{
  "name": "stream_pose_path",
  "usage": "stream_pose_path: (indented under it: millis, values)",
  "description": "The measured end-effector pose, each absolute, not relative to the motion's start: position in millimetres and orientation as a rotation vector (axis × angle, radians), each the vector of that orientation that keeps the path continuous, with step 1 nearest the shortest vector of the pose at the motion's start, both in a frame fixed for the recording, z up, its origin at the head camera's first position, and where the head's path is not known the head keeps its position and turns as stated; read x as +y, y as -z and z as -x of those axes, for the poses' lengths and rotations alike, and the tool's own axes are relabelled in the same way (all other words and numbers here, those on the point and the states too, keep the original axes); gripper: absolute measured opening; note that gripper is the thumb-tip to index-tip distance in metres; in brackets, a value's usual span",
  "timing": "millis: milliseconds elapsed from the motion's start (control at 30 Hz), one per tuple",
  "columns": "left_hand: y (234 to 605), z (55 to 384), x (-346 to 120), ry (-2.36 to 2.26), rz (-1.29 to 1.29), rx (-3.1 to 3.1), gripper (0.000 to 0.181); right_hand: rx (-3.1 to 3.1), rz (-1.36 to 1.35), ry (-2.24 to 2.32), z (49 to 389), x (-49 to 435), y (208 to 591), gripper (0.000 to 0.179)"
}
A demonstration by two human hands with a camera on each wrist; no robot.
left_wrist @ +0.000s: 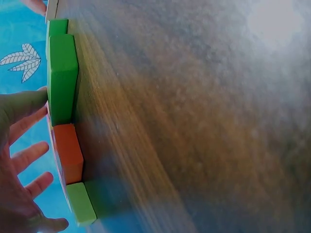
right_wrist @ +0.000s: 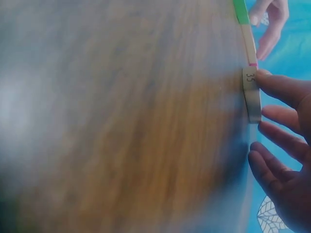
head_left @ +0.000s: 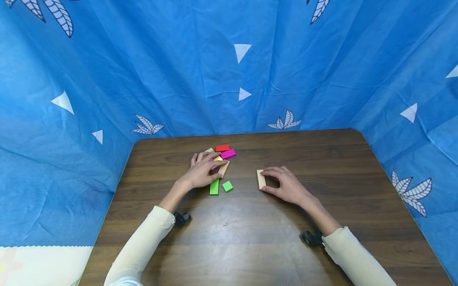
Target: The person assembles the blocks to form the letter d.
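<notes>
My left hand (head_left: 202,172) reaches over a cluster of coloured blocks, its thumb and index finger gripping a plain wooden block (head_left: 224,169) near its two ends. Under and around that hand lie a yellow block (head_left: 218,158), a magenta block (head_left: 228,153), a red block (head_left: 222,147) and a long green block (head_left: 214,187). To the right, my right hand (head_left: 286,186) holds another plain wooden block (head_left: 261,180) by its ends between thumb and fingers. The right wrist view shows the marking "35" on this block (right_wrist: 250,82).
A small green square block (head_left: 227,186) lies just right of the long green one. The brown wooden table (head_left: 229,238) has rounded far corners. A blue patterned curtain (head_left: 200,79) hangs along its back and sides.
</notes>
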State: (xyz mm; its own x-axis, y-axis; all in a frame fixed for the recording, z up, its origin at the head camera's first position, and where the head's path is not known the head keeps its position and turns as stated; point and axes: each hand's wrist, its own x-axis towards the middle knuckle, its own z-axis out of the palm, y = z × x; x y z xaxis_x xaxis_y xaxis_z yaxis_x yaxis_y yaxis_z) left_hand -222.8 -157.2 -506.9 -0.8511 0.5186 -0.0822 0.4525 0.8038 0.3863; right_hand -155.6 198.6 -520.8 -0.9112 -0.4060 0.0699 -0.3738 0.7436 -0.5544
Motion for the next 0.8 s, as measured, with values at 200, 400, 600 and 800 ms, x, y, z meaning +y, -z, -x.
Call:
stream_pose_path:
  millis: [200, 400, 600, 800]
  values:
    - [508, 223, -155, -0.539, -0.755, 2.825, 0.056, 2.899, 0.645, 0.838, 157, 189, 518, 0.056]
    - [506, 223, -152, -0.538, -0.765, 2.84, 0.058, 2.914, 0.637, 0.81, 157, 182, 518, 0.056]
    - [505, 223, -149, -0.529, -0.797, 2.851, 0.056, 2.914, 0.636, 0.809, 156, 180, 520, 0.055]
    - [506, 224, -149, -0.532, -0.788, 2.841, 0.054, 2.914, 0.645, 0.816, 154, 180, 521, 0.055]
